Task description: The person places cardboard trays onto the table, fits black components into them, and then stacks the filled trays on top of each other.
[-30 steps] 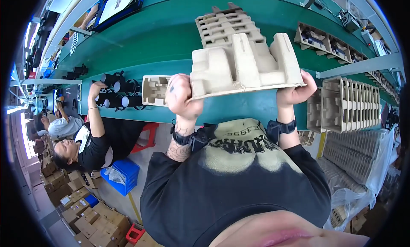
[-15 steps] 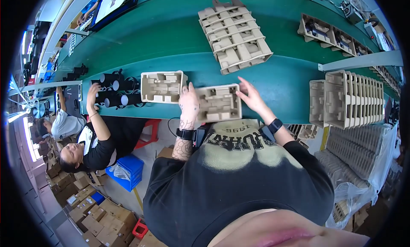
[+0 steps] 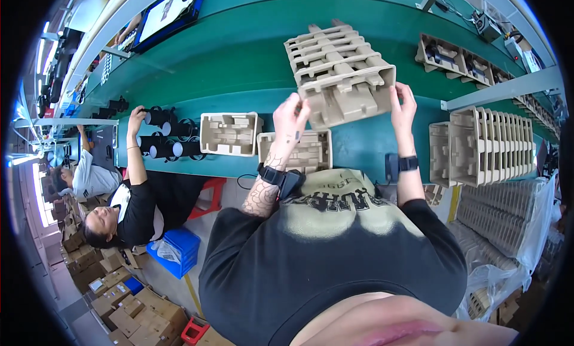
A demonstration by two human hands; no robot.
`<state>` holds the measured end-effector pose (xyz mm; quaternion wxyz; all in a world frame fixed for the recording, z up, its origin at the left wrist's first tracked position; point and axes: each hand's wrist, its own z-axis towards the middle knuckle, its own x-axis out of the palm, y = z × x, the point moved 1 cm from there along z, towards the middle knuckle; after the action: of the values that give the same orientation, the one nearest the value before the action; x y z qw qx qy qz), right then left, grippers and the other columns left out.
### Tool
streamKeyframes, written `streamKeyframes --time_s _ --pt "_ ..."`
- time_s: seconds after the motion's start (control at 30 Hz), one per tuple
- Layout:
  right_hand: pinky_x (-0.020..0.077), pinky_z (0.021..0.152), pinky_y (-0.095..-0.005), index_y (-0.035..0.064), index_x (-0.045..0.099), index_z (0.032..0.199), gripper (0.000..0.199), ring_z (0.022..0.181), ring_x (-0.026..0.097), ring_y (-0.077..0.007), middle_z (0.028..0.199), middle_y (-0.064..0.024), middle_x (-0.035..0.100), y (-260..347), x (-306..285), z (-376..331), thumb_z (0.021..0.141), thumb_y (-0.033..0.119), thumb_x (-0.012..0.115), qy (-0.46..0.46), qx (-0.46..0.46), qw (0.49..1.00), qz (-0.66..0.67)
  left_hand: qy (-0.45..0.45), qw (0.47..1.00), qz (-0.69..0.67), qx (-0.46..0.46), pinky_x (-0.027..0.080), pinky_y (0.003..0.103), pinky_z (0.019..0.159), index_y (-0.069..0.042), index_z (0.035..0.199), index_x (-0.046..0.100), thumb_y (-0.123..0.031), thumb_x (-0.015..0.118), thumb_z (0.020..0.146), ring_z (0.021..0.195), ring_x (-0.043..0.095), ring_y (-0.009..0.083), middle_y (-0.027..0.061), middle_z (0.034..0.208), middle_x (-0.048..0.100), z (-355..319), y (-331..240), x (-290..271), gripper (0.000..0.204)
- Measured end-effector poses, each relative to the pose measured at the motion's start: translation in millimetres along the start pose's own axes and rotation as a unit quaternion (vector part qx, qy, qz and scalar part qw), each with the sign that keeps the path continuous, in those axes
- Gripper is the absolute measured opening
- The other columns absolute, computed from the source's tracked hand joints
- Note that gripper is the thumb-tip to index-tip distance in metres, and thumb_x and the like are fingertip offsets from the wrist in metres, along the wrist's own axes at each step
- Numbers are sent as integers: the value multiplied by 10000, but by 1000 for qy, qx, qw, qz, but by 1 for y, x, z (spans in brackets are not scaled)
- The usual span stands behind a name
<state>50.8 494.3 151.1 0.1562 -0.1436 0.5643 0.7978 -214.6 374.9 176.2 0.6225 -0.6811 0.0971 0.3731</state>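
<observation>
A stack of tan moulded-pulp trays lies on the green conveyor belt in front of me. Its nearest tray is tilted toward me. My left hand grips that tray's left edge and my right hand grips its right edge. Both wrists carry black bands. Below my left hand a single pulp tray lies flat at the belt's near edge. Another single tray lies just to its left.
A co-worker sits at my left, one hand on black cylindrical parts. Pulp trays stand on edge in a row at my right. Trays with dark parts sit far right. A monitor is beyond the belt.
A second ago I held trays up close. Half a second ago both hands were on a single tray at the belt's near edge. Now they have reached out and grip the stack's nearest tray.
</observation>
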Motion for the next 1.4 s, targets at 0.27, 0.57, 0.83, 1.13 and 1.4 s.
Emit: streamKeyframes --time_s 0.27,0.57,0.83,1.13,1.4 --pt "439 751 -290 1 538 1036 221 852 565 -195 938 -97 568 0 13 -13 859 97 629 -234 -3 972 -26 18 980 -22 196 437 359 590 -6 747 536 -134 665 793 629 517 288 130 669 504 51 -17 -1 187" --pt "408 884 -260 -13 535 1089 247 1004 523 -134 1085 -58 544 21 25 -11 854 20 604 -214 -70 974 9 5 991 34 132 444 325 620 -6 769 581 -101 656 773 658 553 243 100 709 544 63 6 -10 121" --pt "425 872 -250 -11 605 1127 285 964 565 -133 1066 -63 619 43 -78 3 845 -5 563 -14 104 981 165 202 918 -338 41 474 328 654 -9 812 581 -308 667 797 725 589 288 127 795 625 48 -47 -35 311" --pt "449 903 -382 56 558 1223 457 1053 584 -324 1121 -203 605 -102 -122 -65 767 51 580 -44 134 956 -258 175 973 147 15 496 412 700 -39 903 614 -323 639 803 783 639 341 164 827 652 63 35 56 302" --pt "467 901 -394 28 585 1133 395 1025 591 -342 1094 -196 616 -76 -3 42 775 187 640 204 51 966 -148 110 982 138 60 497 467 675 -51 877 616 -238 620 787 788 626 387 192 789 648 86 52 66 208"
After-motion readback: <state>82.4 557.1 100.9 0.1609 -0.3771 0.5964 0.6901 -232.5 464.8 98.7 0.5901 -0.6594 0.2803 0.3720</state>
